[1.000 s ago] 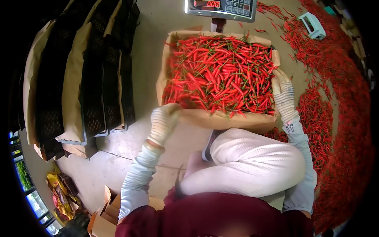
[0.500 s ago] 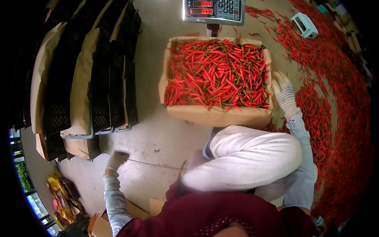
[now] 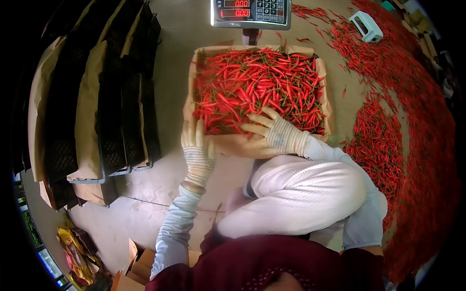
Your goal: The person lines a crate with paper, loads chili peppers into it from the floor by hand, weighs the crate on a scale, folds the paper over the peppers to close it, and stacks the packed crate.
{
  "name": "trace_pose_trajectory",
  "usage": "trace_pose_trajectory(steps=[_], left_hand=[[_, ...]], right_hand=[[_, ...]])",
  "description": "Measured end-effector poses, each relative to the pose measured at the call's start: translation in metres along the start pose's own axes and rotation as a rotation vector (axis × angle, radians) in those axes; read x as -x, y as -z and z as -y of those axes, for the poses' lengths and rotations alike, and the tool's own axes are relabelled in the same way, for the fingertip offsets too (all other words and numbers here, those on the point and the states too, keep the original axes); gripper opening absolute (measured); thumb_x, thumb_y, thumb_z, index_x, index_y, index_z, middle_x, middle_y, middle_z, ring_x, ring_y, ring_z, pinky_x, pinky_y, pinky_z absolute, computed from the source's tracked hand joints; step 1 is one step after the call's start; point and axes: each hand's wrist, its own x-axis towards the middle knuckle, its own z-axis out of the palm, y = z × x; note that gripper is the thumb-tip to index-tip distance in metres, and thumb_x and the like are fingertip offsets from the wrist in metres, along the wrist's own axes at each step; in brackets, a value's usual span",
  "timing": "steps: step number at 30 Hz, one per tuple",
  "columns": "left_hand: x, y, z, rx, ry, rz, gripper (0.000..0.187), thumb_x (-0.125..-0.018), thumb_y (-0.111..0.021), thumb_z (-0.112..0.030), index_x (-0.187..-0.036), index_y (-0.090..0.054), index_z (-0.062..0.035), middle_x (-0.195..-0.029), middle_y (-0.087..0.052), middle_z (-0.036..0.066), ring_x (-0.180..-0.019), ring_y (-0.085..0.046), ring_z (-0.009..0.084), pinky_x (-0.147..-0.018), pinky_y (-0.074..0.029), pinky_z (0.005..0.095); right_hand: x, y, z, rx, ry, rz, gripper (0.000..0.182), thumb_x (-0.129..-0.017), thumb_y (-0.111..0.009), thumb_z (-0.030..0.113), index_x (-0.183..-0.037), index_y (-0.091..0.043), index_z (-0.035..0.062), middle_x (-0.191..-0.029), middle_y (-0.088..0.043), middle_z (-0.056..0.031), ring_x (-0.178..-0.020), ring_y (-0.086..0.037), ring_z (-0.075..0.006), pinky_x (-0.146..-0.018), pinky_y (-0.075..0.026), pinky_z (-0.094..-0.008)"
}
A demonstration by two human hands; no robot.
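Note:
A paper-lined crate (image 3: pixel 326 109) full of red chillies (image 3: pixel 262 85) stands in front of the scale (image 3: pixel 251 13), whose display reads zeros. At the crate's near left corner is my gloved left hand (image 3: pixel 197 153), fingers stretched upward along the paper. My gloved right hand (image 3: pixel 277 132) has its fingers spread over the near edge, the tips at the chillies. Neither hand has anything in its grasp.
Dark crates with brown paper (image 3: pixel 90 111) are stacked at the left. Loose chillies (image 3: pixel 378 140) cover the floor at the right, with a white plastic stool (image 3: pixel 366 26) among them. Cardboard (image 3: pixel 141 266) and a yellow bag (image 3: pixel 75 252) lie at the lower left.
My left hand has moved up and right to the crate's corner. From the crate's right side, my right hand has come to its near edge. The view has shifted slightly.

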Motion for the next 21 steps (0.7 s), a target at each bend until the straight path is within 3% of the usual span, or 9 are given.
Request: trace_pose_trajectory(steps=[10,12,14,15,17,18,19,20,21], left_hand=[[-0.063,-0.069,-0.042,-0.300,-0.237,0.382,0.077,-0.080,-0.061,-0.040,-0.146,-0.033,-0.0126,-0.153,-0.025,0.017,-0.143,-0.018,0.0376,-0.110,-0.005,0.0639],[-0.070,-0.048,-0.044,-0.161,-0.290,0.343,0.075,-0.080,-0.059,-0.035,-0.145,-0.033,-0.0075,-0.152,-0.027,0.018,-0.141,-0.022,0.0370,-0.112,-0.010,0.0595],[-0.069,-0.019,-0.027,0.126,-0.278,-0.026,0.047,-0.084,-0.055,-0.015,-0.129,-0.053,-0.0027,-0.124,-0.056,0.018,-0.114,-0.053,0.0344,-0.100,-0.038,0.0460],[-0.065,-0.010,-0.010,0.091,-0.086,-0.201,0.030,-0.087,-0.052,-0.008,-0.114,-0.061,-0.0009,-0.105,-0.063,0.016,-0.096,-0.059,0.0328,-0.088,-0.046,0.0410],[-0.045,-0.009,0.056,0.377,0.407,-0.315,0.022,-0.088,-0.049,-0.007,-0.102,-0.063,0.0016,-0.094,-0.064,0.012,-0.081,-0.058,0.0220,-0.079,-0.047,0.0327],[-0.032,-0.006,0.096,0.396,0.632,-0.181,0.022,-0.086,-0.047,-0.005,-0.095,-0.066,0.0006,-0.081,-0.064,0.009,-0.072,-0.056,0.0193,-0.073,-0.048,0.0302],[-0.013,-0.017,0.154,0.282,0.750,0.041,0.021,-0.083,-0.047,-0.005,-0.086,-0.068,-0.0010,-0.068,-0.063,0.008,-0.064,-0.058,0.0205,-0.065,-0.049,0.0316],[0.009,-0.021,0.188,-0.049,0.588,0.542,0.019,-0.081,-0.051,-0.007,-0.082,-0.070,-0.0022,-0.063,-0.062,0.008,-0.059,-0.060,0.0219,-0.058,-0.049,0.0335],[0.028,-0.037,0.209,0.135,0.834,0.668,0.019,-0.081,-0.054,-0.011,-0.085,-0.070,-0.0021,-0.065,-0.065,0.012,-0.059,-0.063,0.0252,-0.059,-0.049,0.0359]], right_hand=[[0.018,-0.012,-0.029,0.122,-0.194,-0.132,0.027,-0.083,-0.058,0.038,-0.108,-0.065,0.0290,-0.130,-0.055,-0.0020,-0.126,-0.046,-0.0281,-0.105,-0.034,-0.0515],[0.044,0.008,-0.033,-0.065,-0.343,-0.435,0.030,-0.075,-0.067,0.023,-0.105,-0.065,0.0202,-0.122,-0.058,-0.0068,-0.116,-0.053,-0.0291,-0.097,-0.042,-0.0475],[0.099,0.022,-0.048,0.072,-0.645,-0.785,0.021,-0.077,-0.065,0.016,-0.096,-0.063,0.0077,-0.096,-0.065,-0.0127,-0.086,-0.063,-0.0301,-0.073,-0.051,-0.0402],[0.128,0.030,-0.033,0.056,-1.100,-0.869,0.010,-0.083,-0.059,0.016,-0.085,-0.061,0.0061,-0.079,-0.062,-0.0145,-0.072,-0.060,-0.0331,-0.060,-0.046,-0.0437],[0.232,-0.017,-0.042,0.065,-1.751,-0.682,0.020,-0.090,-0.045,0.010,-0.080,-0.061,0.0063,-0.075,-0.059,-0.0179,-0.067,-0.058,-0.0352,-0.058,-0.046,-0.0441],[0.281,-0.047,-0.033,0.224,-1.555,-0.295,0.017,-0.088,-0.050,0.013,-0.078,-0.061,0.0051,-0.077,-0.061,-0.0185,-0.067,-0.060,-0.0372,-0.063,-0.049,-0.0449],[0.323,-0.087,-0.033,0.204,-1.338,0.510,0.017,-0.085,-0.053,0.014,-0.086,-0.065,0.0026,-0.087,-0.066,-0.0190,-0.077,-0.064,-0.0387,-0.072,-0.052,-0.0455],[0.316,-0.102,-0.034,-0.315,-1.530,0.693,0.032,-0.092,-0.048,0.027,-0.102,-0.068,0.0049,-0.106,-0.066,-0.0209,-0.094,-0.063,-0.0370,-0.089,-0.048,-0.0428],[0.332,-0.143,-0.018,-0.427,-1.435,0.460,0.030,-0.089,-0.051,0.024,-0.104,-0.067,0.0025,-0.107,-0.066,-0.0210,-0.095,-0.064,-0.0361,-0.088,-0.049,-0.0434]])
